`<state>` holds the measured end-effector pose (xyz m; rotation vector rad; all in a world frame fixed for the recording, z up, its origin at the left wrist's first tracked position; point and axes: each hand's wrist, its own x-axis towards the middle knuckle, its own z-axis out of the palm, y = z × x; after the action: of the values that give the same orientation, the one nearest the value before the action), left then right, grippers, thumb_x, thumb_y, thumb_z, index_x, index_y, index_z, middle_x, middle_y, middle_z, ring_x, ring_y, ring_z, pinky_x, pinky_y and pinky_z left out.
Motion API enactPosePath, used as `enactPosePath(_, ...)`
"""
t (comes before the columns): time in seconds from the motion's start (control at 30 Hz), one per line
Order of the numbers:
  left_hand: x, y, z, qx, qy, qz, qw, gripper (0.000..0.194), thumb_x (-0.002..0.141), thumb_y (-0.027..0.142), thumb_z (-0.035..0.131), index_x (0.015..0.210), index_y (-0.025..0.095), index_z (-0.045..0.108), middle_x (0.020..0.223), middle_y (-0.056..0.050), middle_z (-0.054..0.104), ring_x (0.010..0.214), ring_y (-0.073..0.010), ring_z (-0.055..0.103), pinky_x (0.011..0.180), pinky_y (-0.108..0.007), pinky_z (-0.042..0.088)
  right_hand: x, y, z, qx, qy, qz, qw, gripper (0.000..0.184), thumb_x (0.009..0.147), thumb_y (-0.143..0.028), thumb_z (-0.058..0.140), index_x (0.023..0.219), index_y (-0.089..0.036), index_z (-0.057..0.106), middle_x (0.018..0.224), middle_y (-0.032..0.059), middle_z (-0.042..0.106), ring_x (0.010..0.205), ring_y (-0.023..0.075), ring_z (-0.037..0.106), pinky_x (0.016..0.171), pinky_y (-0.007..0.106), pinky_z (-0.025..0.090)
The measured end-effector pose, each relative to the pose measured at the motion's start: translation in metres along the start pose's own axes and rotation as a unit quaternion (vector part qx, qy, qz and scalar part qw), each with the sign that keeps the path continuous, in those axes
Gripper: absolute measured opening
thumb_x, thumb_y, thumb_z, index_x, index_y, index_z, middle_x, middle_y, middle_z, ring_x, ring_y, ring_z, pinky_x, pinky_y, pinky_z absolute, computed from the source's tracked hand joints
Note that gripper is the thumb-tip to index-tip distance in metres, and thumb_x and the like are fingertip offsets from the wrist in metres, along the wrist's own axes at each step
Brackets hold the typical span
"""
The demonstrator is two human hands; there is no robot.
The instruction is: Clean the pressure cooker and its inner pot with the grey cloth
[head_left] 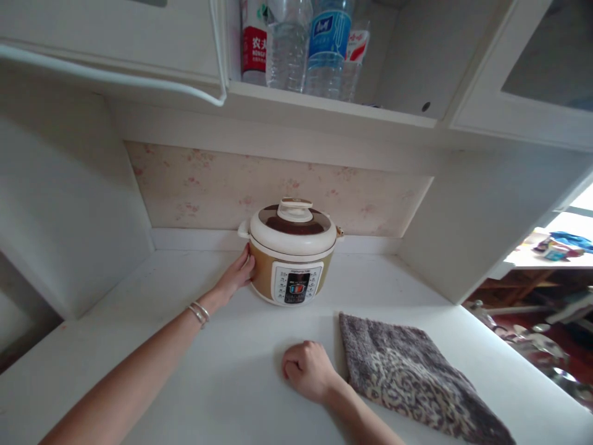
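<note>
Nearby, patterned cloth (412,377) beside cooker (291,250).

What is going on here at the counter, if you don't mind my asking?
A person stands at a white counter with both hands out. The left hand is pressed against the side of a cream and tan electric pressure cooker, which sits near the back wall with its lid on. The right hand rests as a closed fist on the counter, holding nothing, just beside a grey patterned cloth lying flat. Plastic bottles stand in the open cupboard above.
</note>
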<state>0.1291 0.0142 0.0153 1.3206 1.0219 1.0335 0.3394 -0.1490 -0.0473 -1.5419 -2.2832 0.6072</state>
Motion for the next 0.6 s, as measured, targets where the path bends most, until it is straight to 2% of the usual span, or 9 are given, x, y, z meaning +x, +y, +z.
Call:
enactPosePath(0.13,0.0,0.001,0.012,0.016,-0.042,0.005,0.999,0.083,0.082,0.064,0.052,0.149,0.041,0.01,0.156,-0.001,0.024,0.137,-0.0292,0.033,0.096,-0.045,0.047,0.003,-0.002,0.002,-0.003,-0.007,0.017,1.0,0.027,0.073,-0.016,0.043,0.061,-0.022,0.066,0.067,-0.0002,0.069,0.066,0.0134,0.06,0.065,0.022,0.036)
enactPosePath(0.2,0.003,0.0,0.024,0.034,-0.064,0.016,0.997,0.085,0.082,0.064,0.051,0.15,0.036,0.008,0.152,-0.005,0.033,0.132,-0.0298,0.04,0.095,-0.043,0.047,0.004,-0.002,0.003,-0.004,-0.006,0.02,1.0,0.027,0.073,-0.016,0.043,0.06,-0.022,0.065,0.066,-0.0007,0.069,0.065,0.013,0.06,0.064,0.022,0.034)
enactPosePath(0.3,0.011,-0.005,0.048,0.071,-0.077,0.04,0.994,0.085,0.084,0.063,0.049,0.151,0.03,0.01,0.139,-0.009,0.051,0.121,-0.0284,0.051,0.091,-0.04,0.048,0.004,-0.003,0.005,-0.009,-0.002,0.021,1.0,0.027,0.073,-0.017,0.042,0.059,-0.022,0.064,0.065,-0.0009,0.067,0.063,0.0125,0.059,0.062,0.021,0.033)
enactPosePath(0.37,0.016,-0.01,0.066,0.089,-0.089,0.055,0.99,0.083,0.085,0.061,0.048,0.151,0.028,0.011,0.132,-0.008,0.057,0.116,-0.0257,0.055,0.091,-0.038,0.047,0.004,-0.002,0.006,-0.011,0.0,0.02,1.0,0.027,0.073,-0.017,0.041,0.059,-0.022,0.063,0.064,-0.0011,0.067,0.063,0.0121,0.059,0.062,0.021,0.033)
enactPosePath(0.47,0.026,-0.014,0.094,0.113,-0.119,0.075,0.984,0.078,0.088,0.057,0.045,0.151,0.026,0.011,0.128,-0.007,0.06,0.114,-0.0225,0.056,0.095,-0.036,0.043,0.004,-0.001,0.009,-0.012,0.004,0.016,1.0,0.026,0.073,-0.016,0.041,0.06,-0.022,0.063,0.064,-0.0013,0.067,0.062,0.0117,0.058,0.062,0.021,0.033)
enactPosePath(0.6,0.043,-0.014,0.127,0.172,-0.148,0.09,0.97,0.075,0.091,0.051,0.042,0.152,0.022,0.009,0.133,-0.011,0.057,0.117,-0.0247,0.056,0.099,-0.038,0.04,0.003,-0.001,0.01,-0.013,0.012,0.017,1.0,0.027,0.074,-0.017,0.04,0.06,-0.021,0.062,0.065,-0.0004,0.067,0.063,0.0119,0.058,0.066,0.021,0.034)
